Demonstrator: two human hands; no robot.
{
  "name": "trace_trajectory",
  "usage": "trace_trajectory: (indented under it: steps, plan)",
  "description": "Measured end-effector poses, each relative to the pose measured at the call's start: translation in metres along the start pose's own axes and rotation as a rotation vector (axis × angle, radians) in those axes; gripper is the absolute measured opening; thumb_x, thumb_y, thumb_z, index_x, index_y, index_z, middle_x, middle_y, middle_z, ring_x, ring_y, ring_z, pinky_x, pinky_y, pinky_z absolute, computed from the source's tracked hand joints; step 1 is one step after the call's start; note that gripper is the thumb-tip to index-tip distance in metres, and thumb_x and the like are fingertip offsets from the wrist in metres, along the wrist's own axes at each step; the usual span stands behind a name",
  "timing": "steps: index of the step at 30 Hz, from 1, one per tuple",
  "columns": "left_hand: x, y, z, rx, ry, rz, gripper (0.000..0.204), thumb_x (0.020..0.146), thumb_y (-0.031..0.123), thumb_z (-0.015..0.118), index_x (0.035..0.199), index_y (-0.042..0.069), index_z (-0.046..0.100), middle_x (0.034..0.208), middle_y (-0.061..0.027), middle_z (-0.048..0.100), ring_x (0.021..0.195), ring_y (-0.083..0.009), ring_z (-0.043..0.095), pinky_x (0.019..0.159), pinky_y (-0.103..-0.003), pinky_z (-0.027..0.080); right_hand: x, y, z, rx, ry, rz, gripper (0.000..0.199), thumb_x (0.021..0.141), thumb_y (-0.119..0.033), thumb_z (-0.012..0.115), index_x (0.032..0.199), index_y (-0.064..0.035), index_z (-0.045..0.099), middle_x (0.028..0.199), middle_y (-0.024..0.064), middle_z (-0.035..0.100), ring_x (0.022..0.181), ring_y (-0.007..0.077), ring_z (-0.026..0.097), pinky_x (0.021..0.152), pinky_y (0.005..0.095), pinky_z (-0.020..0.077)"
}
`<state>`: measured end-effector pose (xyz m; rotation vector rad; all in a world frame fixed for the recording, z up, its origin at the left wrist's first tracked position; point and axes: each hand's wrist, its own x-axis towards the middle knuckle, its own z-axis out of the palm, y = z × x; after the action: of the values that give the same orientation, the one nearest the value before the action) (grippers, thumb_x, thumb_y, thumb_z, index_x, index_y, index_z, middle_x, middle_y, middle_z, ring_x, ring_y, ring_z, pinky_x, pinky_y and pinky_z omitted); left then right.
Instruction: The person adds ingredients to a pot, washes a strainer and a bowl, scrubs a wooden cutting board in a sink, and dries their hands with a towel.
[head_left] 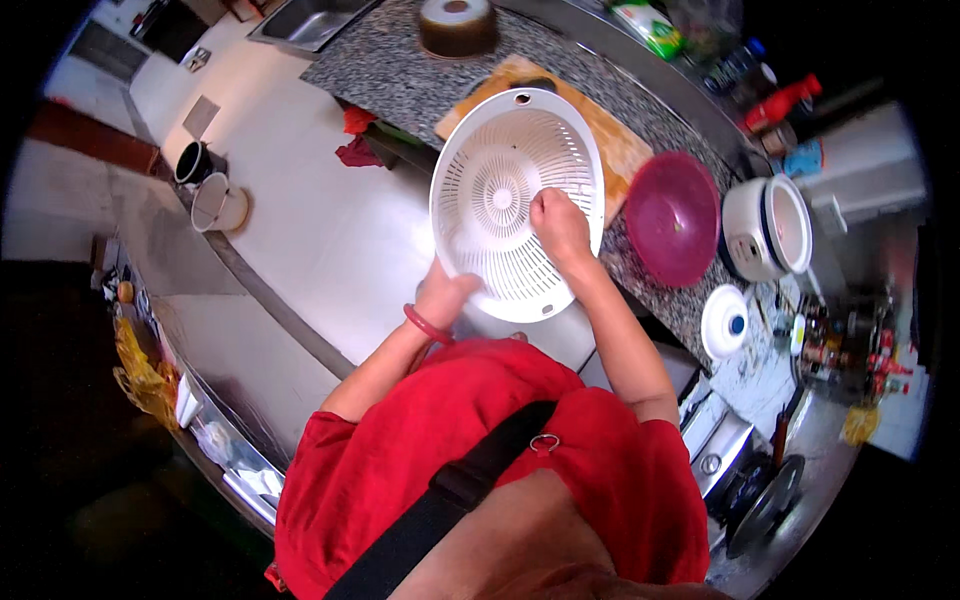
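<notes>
A white oval plastic colander (490,150) with slotted sides is tilted in front of me, its inside facing up toward me. My left hand (445,297), with a red bangle at the wrist, grips its lower left rim; the thumb lies over the edge and the other fingers are hidden. Inside the colander, toward its right side, my right hand (562,230) is closed in a fist. Whatever those fingers may hold is out of sight. Partly behind the colander, a wooden cutting board (622,150) rests on the speckled counter (375,60).
A purple bowl (675,220) stands right of the board, beside a white rice cooker (752,235) and a white lid (724,322). An upturned brown pot (457,28) sits at the back. The stove (745,490) is lower right; two buckets (219,203) stand on the left.
</notes>
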<state>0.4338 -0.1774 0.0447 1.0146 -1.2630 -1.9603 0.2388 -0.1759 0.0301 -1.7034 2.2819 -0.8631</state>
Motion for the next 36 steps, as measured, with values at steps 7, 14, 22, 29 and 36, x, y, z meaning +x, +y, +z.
trace_trajectory:
  steps: [7, 14, 22, 29, 36]
  plan:
    - [0.015, 0.037, -0.107, -0.06, 0.095, 0.082, 0.062, 0.059, -0.004, 0.046, 0.118, -0.005, 0.026, 0.108, -0.013, 0.045, 0.099, -0.0196, 0.045, 0.082, -0.026, 0.037, 0.112, -0.103, 0.084, 0.427, 0.075, 0.086, 0.013, 0.07, -0.013, 0.053, 0.076, -0.0022, 0.058, 0.069, 0.0177, 0.057, 0.067, 0.0312, 0.057, 0.06, 0.0357, 0.0444]
    - [0.017, 0.068, -0.217, 0.034, 0.308, 0.102, 0.064, 0.059, -0.004, 0.045, 0.12, -0.003, 0.028, 0.107, -0.0105, 0.046, 0.099, -0.0201, 0.046, 0.082, -0.028, 0.037, 0.163, -0.229, 0.171, 0.343, 0.026, -0.088, 0.016, 0.071, -0.018, 0.054, 0.077, -0.0033, 0.059, 0.073, 0.0158, 0.058, 0.068, 0.0305, 0.056, 0.062, 0.036, 0.0439]
    - [0.033, 0.081, -0.301, 0.031, 0.497, 0.222, 0.07, 0.059, 0.003, 0.049, 0.121, -0.006, 0.017, 0.11, -0.018, 0.041, 0.105, -0.0242, 0.04, 0.088, -0.028, 0.031, 0.207, -0.328, 0.259, 0.199, 0.024, -0.334, 0.018, 0.074, -0.018, 0.049, 0.071, -0.0034, 0.058, 0.071, 0.0159, 0.057, 0.065, 0.0315, 0.055, 0.059, 0.0395, 0.044]
    - [0.078, 0.093, -0.363, -0.006, 0.567, 0.144, 0.066, 0.06, 0.001, 0.048, 0.12, -0.005, 0.022, 0.104, -0.0157, 0.046, 0.098, -0.0234, 0.045, 0.083, -0.027, 0.036, 0.262, -0.36, 0.318, 0.266, -0.13, -0.394, 0.017, 0.071, -0.016, 0.048, 0.07, -0.002, 0.057, 0.069, 0.0162, 0.056, 0.062, 0.032, 0.055, 0.058, 0.0399, 0.0436]
    - [0.158, 0.154, -0.431, -0.24, 0.592, 0.036, 0.054, 0.059, -0.003, 0.043, 0.113, -0.005, 0.035, 0.096, -0.0115, 0.051, 0.081, -0.0211, 0.055, 0.065, -0.031, 0.048, 0.381, -0.377, 0.311, 0.99, -0.598, 0.012, 0.012, 0.073, -0.013, 0.055, 0.073, -0.0005, 0.057, 0.058, 0.0, 0.052, 0.048, 0.0042, 0.043, 0.043, 0.0182, 0.0346]
